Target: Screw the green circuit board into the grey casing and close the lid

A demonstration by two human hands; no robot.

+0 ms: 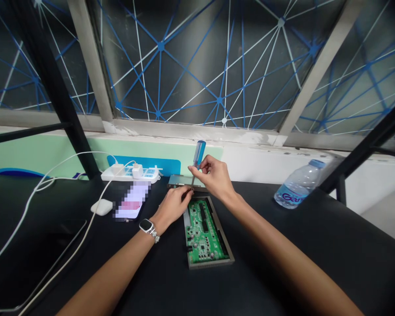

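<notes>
A green circuit board [204, 232] lies in an open grey metal case [228, 250] on the black table. My right hand [213, 175] grips a blue-handled screwdriver [198, 156] upright, its tip down at the far left corner of the case. My left hand [173, 204], with a watch on the wrist, rests at that same corner, fingers curled and pinched close to the screwdriver tip. What the fingers pinch is too small to make out. A grey metal cover [179, 181] lies just behind the case.
A white power strip [130, 173] with chargers and white cables [52, 180] sits at the back left. A phone [131, 202] and a white earbud case [102, 207] lie left of my hands. A water bottle [296, 188] lies on its side at the right.
</notes>
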